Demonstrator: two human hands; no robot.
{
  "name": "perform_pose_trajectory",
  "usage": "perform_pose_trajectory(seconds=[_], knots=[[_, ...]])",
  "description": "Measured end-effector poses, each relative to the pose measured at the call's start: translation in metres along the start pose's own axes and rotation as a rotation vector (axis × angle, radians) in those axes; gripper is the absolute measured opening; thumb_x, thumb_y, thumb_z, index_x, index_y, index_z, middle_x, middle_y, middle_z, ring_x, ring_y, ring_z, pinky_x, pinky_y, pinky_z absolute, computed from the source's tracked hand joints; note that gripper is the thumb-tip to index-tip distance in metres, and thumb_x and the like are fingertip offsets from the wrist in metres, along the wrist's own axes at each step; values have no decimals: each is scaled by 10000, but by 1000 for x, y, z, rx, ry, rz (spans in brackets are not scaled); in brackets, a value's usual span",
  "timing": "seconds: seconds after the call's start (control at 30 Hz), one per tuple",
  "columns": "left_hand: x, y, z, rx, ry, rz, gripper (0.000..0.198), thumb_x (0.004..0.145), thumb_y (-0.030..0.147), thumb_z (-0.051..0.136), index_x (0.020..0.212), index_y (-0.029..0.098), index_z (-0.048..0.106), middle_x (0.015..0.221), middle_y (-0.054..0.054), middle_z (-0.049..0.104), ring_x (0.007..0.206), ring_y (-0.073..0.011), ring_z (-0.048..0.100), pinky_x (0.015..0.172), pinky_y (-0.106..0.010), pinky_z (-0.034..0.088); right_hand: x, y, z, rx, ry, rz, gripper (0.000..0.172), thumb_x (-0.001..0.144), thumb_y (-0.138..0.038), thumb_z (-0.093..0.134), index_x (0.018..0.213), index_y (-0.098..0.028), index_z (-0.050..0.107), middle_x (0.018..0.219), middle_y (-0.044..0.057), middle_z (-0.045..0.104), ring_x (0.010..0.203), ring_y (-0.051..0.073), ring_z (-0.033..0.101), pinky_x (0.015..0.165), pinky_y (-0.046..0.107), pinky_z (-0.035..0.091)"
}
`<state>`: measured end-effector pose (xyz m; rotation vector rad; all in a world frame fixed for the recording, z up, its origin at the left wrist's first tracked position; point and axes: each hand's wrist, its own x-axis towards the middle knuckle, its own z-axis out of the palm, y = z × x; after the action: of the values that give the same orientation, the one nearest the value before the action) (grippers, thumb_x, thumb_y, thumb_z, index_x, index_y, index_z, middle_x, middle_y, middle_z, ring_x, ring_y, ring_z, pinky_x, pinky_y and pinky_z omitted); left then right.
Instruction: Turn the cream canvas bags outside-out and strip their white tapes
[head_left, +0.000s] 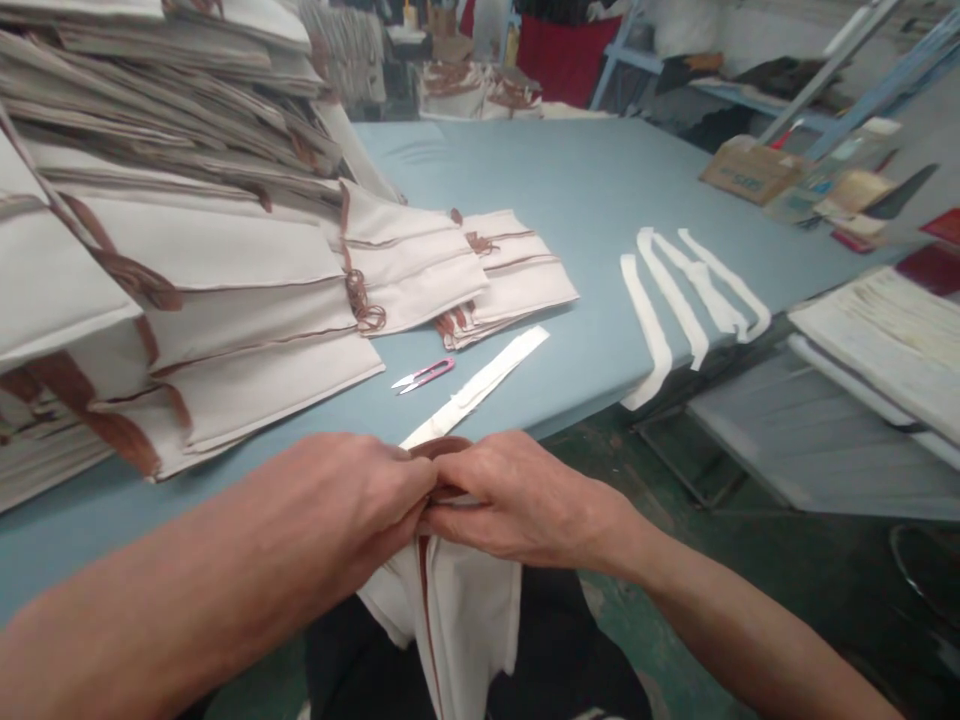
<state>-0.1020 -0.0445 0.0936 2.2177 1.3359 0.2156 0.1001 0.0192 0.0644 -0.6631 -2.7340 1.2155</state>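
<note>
Both my hands meet over my lap at the table's near edge, gripping the brown-trimmed top of a cream fabric piece (476, 600). My left hand (382, 490) is closed on its brown edging (450, 447). Thumb and fingers of my right hand (502, 495) pinch the same edging from the other side. The cream cloth hangs down below them, with a brown line along its middle. Just past my hands, a white fabric strip (487, 378) lies on the table beside thread snips (424, 376) with pink handles. My fingertips are partly hidden.
Stacks of cream pieces with brown trim (247, 240) cover the left of the blue table (570, 180). Several white strips (652, 330) lie at its right edge. A cardboard box (750, 170) and clear bottle (840, 170) stand far right. A rack with cloth (885, 350) is beside the table.
</note>
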Motion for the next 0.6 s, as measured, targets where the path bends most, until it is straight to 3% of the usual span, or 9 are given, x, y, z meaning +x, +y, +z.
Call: perform_pose_trajectory(seconds=[0.1, 0.27, 0.33, 0.43, 0.53, 0.6], knots=[[-6, 7, 10, 161, 45, 152, 275, 891, 28, 465, 797, 201, 658, 739, -55, 749, 580, -208, 702, 526, -305, 437, -5, 7, 1, 33, 26, -61, 142, 971, -227, 717, 843, -173, 689, 838, 6, 711, 744, 139, 577, 643, 261, 304], [-16, 12, 42, 403, 415, 298, 360, 1042, 13, 317, 1076, 116, 660, 926, -134, 805, 823, -277, 812, 737, -373, 642, -16, 17, 1, 310, 38, -39, 143, 919, -187, 675, 780, -170, 645, 696, -61, 574, 654, 101, 518, 643, 238, 344], [-21, 8, 56, 486, 499, 309, 337, 1078, 29, 315, 1183, 62, 634, 980, -167, 813, 851, -291, 808, 779, -408, 655, -18, 21, 3, 458, 27, -12, 187, 931, -253, 686, 778, -172, 614, 707, -66, 545, 662, 97, 485, 638, 229, 357], [-25, 0, 68, 501, 558, 324, 293, 1092, 38, 381, 1263, 22, 619, 1052, -187, 812, 913, -292, 791, 832, -413, 645, -16, 25, 11, 672, -9, 76, 417, 961, -478, 705, 722, -186, 528, 691, -66, 445, 656, 97, 395, 585, 237, 317], [-28, -5, 70, 489, 576, 365, 287, 1098, 60, 407, 1294, 26, 614, 1050, -177, 808, 926, -291, 764, 868, -418, 625, -12, 28, 24, 861, -4, 117, 609, 932, -702, 690, 676, -203, 454, 668, -76, 349, 633, 90, 303, 561, 250, 259], [-32, -5, 68, 432, 564, 366, 302, 1095, 62, 417, 1338, 45, 596, 1085, -171, 801, 956, -283, 753, 907, -415, 617, -9, 28, 31, 938, 18, 104, 656, 898, -758, 707, 665, -206, 438, 660, -82, 326, 632, 88, 279, 566, 249, 252]])
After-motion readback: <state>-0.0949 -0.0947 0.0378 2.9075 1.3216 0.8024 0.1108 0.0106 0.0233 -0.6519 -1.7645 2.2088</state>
